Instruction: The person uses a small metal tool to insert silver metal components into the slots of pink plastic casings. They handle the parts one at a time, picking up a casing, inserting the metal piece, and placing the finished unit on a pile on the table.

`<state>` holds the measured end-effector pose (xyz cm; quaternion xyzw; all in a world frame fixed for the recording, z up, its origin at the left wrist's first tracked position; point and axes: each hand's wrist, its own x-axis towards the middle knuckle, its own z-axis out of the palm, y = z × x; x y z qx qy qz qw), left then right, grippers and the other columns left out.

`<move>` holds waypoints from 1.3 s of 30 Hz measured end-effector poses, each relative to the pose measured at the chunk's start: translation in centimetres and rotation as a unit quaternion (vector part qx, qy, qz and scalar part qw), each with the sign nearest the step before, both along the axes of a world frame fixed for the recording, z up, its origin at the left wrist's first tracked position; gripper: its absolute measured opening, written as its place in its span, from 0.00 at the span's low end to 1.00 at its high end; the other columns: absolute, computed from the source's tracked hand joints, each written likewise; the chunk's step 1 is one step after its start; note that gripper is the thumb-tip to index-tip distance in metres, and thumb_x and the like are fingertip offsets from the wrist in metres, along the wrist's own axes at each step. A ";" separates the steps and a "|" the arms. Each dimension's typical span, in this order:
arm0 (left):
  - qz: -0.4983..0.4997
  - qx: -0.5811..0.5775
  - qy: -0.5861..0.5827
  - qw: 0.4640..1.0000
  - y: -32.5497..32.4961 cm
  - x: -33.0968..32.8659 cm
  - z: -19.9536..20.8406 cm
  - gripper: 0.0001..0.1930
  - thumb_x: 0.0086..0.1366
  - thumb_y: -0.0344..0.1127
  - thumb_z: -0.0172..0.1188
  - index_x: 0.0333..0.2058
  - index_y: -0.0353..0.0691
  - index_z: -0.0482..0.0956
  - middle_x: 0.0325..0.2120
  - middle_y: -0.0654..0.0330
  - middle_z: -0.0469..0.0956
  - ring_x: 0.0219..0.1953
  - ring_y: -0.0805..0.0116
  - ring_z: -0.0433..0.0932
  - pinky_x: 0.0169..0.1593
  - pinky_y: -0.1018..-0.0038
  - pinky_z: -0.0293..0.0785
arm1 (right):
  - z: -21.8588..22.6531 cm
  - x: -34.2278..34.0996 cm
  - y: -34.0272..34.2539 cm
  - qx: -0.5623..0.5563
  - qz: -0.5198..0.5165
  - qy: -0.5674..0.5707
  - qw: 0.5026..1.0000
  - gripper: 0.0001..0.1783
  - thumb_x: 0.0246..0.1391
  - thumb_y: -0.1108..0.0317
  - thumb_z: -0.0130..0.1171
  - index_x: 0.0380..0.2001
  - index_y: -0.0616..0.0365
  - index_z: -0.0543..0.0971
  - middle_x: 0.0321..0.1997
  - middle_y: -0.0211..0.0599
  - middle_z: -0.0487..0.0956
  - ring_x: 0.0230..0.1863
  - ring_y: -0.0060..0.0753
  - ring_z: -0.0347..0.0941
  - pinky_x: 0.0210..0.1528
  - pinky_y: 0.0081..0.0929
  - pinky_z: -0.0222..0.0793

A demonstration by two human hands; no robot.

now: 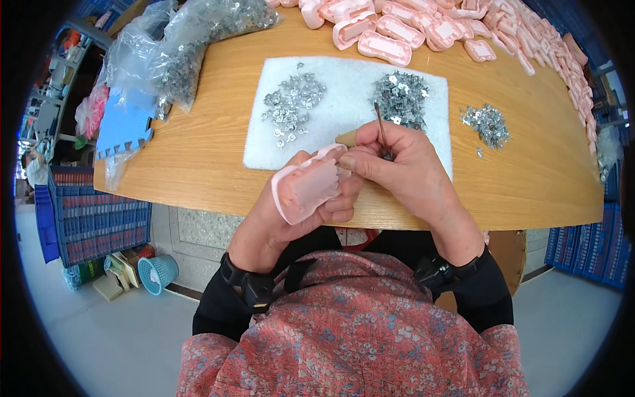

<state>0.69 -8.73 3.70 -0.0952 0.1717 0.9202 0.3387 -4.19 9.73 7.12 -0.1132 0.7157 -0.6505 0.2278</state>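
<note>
A pale pink plastic shell (311,185), hollow side up and tilted, lies in my left hand (264,213), whose fingers wrap round it from below. At the shell's far right end, my right hand (418,173) pinches with thumb and index finger; any small part between them is too hidden to name. A thin dark rod-like tool (380,122) sticks up from among the right fingers. A tan wrapping (346,138) shows at a fingertip beside the shell. Just beyond my hands, a white foam sheet (350,79) carries small metal clips (291,102) and a denser pile of metal pieces (401,96).
Another heap of metal pieces (487,124) sits right of the foam. Many pink shells (397,30) cover the table's far side and right rim. Clear bags of metal parts (188,56) and a blue foam mat (126,122) are at left. Blue crates (99,212) stand beside the table.
</note>
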 end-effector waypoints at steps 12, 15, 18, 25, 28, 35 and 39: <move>-0.020 0.181 0.031 0.983 0.2 -1.3 -1.5 0.26 0.72 0.48 0.44 0.60 0.36 0.69 0.30 0.59 0.69 0.26 0.73 0.62 0.30 0.77 0.62 | 0.7 2.2 1.5 -0.082 -0.076 0.069 0.991 0.16 0.57 0.73 0.64 0.47 0.61 0.74 0.30 0.19 0.73 0.29 0.08 0.64 0.33 0.11 0.62; 0.023 0.123 0.044 0.991 0.8 -1.7 -0.7 0.23 0.74 0.46 0.41 0.59 0.36 0.69 0.33 0.56 0.73 0.29 0.70 0.67 0.33 0.75 0.67 | 1.5 3.2 1.8 -0.074 -0.064 0.078 0.992 0.17 0.54 0.74 0.66 0.46 0.61 0.73 0.32 0.21 0.74 0.30 0.09 0.66 0.33 0.12 0.64; 0.132 -0.164 0.104 0.972 2.5 -1.4 0.8 0.21 0.74 0.42 0.42 0.58 0.36 0.67 0.38 0.54 0.75 0.34 0.67 0.74 0.37 0.73 0.72 | 2.4 4.5 1.3 -0.090 -0.086 0.095 0.988 0.21 0.50 0.74 0.71 0.45 0.61 0.73 0.34 0.24 0.74 0.31 0.10 0.67 0.33 0.13 0.67; 0.069 -0.379 0.259 0.886 4.1 0.3 2.5 0.19 0.72 0.33 0.49 0.59 0.37 0.64 0.45 0.61 0.73 0.48 0.72 0.73 0.52 0.73 0.71 | 1.0 5.4 5.4 -0.023 -0.120 0.108 0.987 0.18 0.49 0.75 0.69 0.42 0.60 0.75 0.31 0.21 0.75 0.32 0.11 0.68 0.34 0.12 0.66; 0.039 -0.452 0.397 0.798 2.9 0.0 3.6 0.27 0.68 0.41 0.57 0.62 0.37 0.65 0.48 0.59 0.73 0.50 0.71 0.72 0.56 0.72 0.67 | -0.3 5.6 8.2 -0.072 -0.114 0.013 0.991 0.15 0.51 0.75 0.66 0.43 0.60 0.76 0.31 0.18 0.75 0.31 0.10 0.68 0.32 0.13 0.64; -0.252 -0.314 0.386 0.830 3.8 -1.7 4.4 0.29 0.71 0.45 0.55 0.65 0.38 0.62 0.39 0.60 0.75 0.41 0.74 0.73 0.47 0.74 0.71 | 1.3 6.0 7.4 -0.043 0.008 0.006 0.999 0.16 0.51 0.70 0.69 0.43 0.58 0.79 0.32 0.23 0.78 0.30 0.12 0.70 0.32 0.16 0.68; -0.206 -0.313 0.267 0.888 3.2 -1.3 3.3 0.32 0.72 0.52 0.50 0.65 0.35 0.61 0.32 0.61 0.76 0.33 0.74 0.76 0.40 0.77 0.74 | 0.9 3.2 11.7 0.200 -0.164 0.155 0.954 0.13 0.52 0.71 0.68 0.41 0.59 0.79 0.36 0.27 0.81 0.30 0.12 0.70 0.33 0.17 0.67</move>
